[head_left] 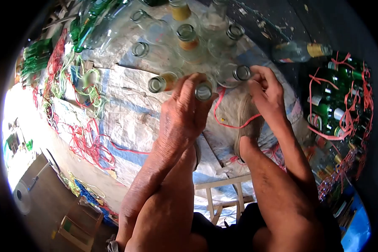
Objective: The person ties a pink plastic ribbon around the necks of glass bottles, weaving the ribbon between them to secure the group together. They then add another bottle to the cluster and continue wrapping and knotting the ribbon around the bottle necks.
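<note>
Several clear glass bottles [189, 50] stand upright in a cluster on a worn white and blue sheet [134, 96]. My left hand [185, 105] has its fingers curled round the neck of a front bottle [203, 91]. Beside the rightmost front bottle [241, 73] is my right hand [266, 86], its fingers bent close to the rim; whether they pinch anything is hidden. A red plastic strip [220, 119] runs from the bottles' base, loops over the shoe [250, 115] and passes under my right hand.
Green bottles tied with red strips [340, 101] lie at the right, near a lone clear bottle [296, 51]. Tangled red strips [90, 143] and pale green ones [97, 84] are at the left. Green bottles [90, 25] lie at the upper left. A wooden stool [222, 183] shows between the legs.
</note>
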`<action>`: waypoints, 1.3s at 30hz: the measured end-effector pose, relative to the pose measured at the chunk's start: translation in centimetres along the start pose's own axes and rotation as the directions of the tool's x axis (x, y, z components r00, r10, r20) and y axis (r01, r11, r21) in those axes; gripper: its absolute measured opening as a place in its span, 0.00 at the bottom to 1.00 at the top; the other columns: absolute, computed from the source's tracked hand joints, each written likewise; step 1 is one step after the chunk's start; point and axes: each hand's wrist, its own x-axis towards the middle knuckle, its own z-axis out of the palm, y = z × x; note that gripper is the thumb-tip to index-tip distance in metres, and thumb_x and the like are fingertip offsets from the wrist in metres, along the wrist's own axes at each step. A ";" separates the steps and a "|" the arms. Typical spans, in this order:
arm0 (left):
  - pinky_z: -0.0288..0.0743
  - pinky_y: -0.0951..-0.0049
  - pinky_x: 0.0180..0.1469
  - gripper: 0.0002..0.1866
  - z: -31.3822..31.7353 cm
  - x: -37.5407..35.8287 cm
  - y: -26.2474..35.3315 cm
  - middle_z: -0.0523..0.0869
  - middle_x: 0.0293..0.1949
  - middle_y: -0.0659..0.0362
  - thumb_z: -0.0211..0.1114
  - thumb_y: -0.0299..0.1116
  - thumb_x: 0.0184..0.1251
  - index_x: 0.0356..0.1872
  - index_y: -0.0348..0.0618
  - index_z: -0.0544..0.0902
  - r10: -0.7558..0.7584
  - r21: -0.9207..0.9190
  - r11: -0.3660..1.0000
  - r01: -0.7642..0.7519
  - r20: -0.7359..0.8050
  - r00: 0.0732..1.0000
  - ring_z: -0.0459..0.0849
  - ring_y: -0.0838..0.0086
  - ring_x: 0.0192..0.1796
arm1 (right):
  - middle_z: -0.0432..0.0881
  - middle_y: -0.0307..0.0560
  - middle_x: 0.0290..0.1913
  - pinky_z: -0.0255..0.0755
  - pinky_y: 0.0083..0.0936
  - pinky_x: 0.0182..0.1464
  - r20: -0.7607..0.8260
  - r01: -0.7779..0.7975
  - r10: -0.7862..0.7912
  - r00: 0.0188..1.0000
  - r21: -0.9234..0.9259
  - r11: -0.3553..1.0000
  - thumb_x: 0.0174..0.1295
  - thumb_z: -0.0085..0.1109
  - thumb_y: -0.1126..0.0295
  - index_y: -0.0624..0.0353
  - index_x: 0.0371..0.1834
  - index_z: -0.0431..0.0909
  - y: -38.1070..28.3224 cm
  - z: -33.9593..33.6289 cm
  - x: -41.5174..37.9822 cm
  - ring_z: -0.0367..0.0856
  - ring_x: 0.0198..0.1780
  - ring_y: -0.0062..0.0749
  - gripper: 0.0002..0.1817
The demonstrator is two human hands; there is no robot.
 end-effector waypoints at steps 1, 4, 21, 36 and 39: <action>0.85 0.66 0.49 0.22 0.0 -0.1 -0.1 0.86 0.56 0.47 0.74 0.26 0.68 0.62 0.41 0.81 -0.014 -0.016 1.000 0.014 0.006 1.000 0.91 0.57 0.53 | 0.79 0.39 0.38 0.74 0.20 0.40 -0.043 0.002 -0.002 0.999 0.012 1.000 0.69 0.64 0.79 0.63 0.58 0.81 -1.1 -0.2 0.2 0.76 0.36 0.20 0.15; 0.85 0.60 0.53 0.25 -0.2 -0.2 0.2 0.85 0.59 0.46 0.76 0.27 0.65 0.62 0.42 0.79 -0.008 -0.017 1.000 0.009 0.029 1.000 0.89 0.49 0.56 | 0.78 0.35 0.38 0.71 0.14 0.38 -0.138 0.164 -0.162 0.977 0.001 0.986 0.71 0.63 0.80 0.63 0.55 0.83 -6.5 -1.6 1.0 0.74 0.36 0.14 0.11; 0.88 0.58 0.48 0.26 -0.1 -0.3 -0.7 0.86 0.59 0.47 0.75 0.28 0.61 0.61 0.41 0.79 0.062 -0.012 0.998 -0.062 0.024 0.998 0.89 0.48 0.53 | 0.85 0.59 0.38 0.79 0.41 0.43 0.477 0.764 -0.599 0.643 -0.450 0.462 0.59 0.74 0.65 0.61 0.47 0.81 -19.3 5.9 15.6 0.86 0.40 0.53 0.17; 0.88 0.60 0.46 0.33 -0.7 -0.3 -1.3 0.84 0.60 0.49 0.73 0.24 0.52 0.65 0.40 0.77 0.100 -0.074 0.993 -0.097 0.036 0.994 0.89 0.50 0.51 | 0.82 0.55 0.27 0.75 0.42 0.34 0.500 0.730 -0.535 0.681 -0.519 0.445 0.62 0.76 0.61 0.55 0.50 0.81 -16.9 7.5 16.7 0.84 0.29 0.51 0.19; 0.88 0.60 0.46 0.34 -0.7 -0.2 -1.4 0.84 0.61 0.49 0.73 0.24 0.52 0.65 0.40 0.76 0.098 -0.076 0.993 -0.095 0.039 0.994 0.89 0.50 0.51 | 0.82 0.54 0.26 0.74 0.41 0.33 0.518 0.773 -0.579 0.630 -0.492 0.401 0.62 0.76 0.62 0.55 0.49 0.81 -17.0 7.6 16.6 0.84 0.29 0.49 0.17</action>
